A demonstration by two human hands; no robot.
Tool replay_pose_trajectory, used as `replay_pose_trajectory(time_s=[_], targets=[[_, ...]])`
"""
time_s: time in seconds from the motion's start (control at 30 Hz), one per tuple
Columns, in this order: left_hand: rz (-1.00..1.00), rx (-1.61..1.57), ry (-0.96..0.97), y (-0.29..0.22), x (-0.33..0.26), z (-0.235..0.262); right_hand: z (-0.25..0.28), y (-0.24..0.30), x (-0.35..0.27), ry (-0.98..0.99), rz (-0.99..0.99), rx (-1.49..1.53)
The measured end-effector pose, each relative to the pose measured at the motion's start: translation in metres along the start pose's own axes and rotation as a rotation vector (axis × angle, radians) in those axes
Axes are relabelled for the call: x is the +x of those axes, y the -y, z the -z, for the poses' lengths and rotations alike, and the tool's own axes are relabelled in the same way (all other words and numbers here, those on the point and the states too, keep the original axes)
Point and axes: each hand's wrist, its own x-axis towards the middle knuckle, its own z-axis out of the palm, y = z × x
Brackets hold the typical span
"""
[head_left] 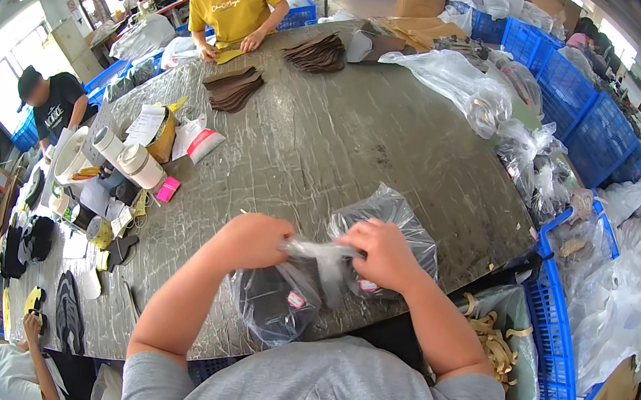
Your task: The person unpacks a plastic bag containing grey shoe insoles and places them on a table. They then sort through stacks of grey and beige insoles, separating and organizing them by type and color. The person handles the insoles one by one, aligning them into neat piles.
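Observation:
Two clear plastic bags with dark flat pieces inside lie at the near edge of the table, one bag (pixel 271 295) to the left and the other bag (pixel 411 232) to the right. Each carries a small red-and-white label. Between them a twisted strip of clear plastic (pixel 317 250) is stretched from hand to hand. My left hand (pixel 257 239) is closed around its left end, above the left bag. Fingers curled, my right hand (pixel 387 251) pinches the other end over the right bag. Motion blurs the plastic, so I cannot tell whether it is knotted.
Stacks of brown pieces (pixel 231 89) lie toward the far side, near a person in yellow (pixel 240 7). White bottles (pixel 140 166) and tools crowd the left. Blue crates (pixel 552 344) and loose plastic bags (pixel 610 307) stand along the right. Other people work at the left.

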Motion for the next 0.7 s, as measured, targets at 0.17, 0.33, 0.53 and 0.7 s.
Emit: replay_pose_trajectory(time_s=[0.17, 0.33, 0.53, 0.7], targets=[[0.160, -0.375, -0.086, 0.086, -0.056, 0.026, 0.051, -0.047, -0.053, -0.132, -0.559, 0.580], [0.208, -0.741, -0.570, 0.135, -0.060, -0.014, 0.082, -0.071, -0.070, -0.524, -0.555, 1.110], [0.237, -1.210, -0.859, 0.144, -0.049, -0.047, 0.103, -0.118, -0.038, -0.989, -0.729, 1.346], [0.218, -1.446, -0.915, 0.150, -0.052, -0.050, 0.134, -0.251, -0.063, -0.976, -0.679, 1.555]])
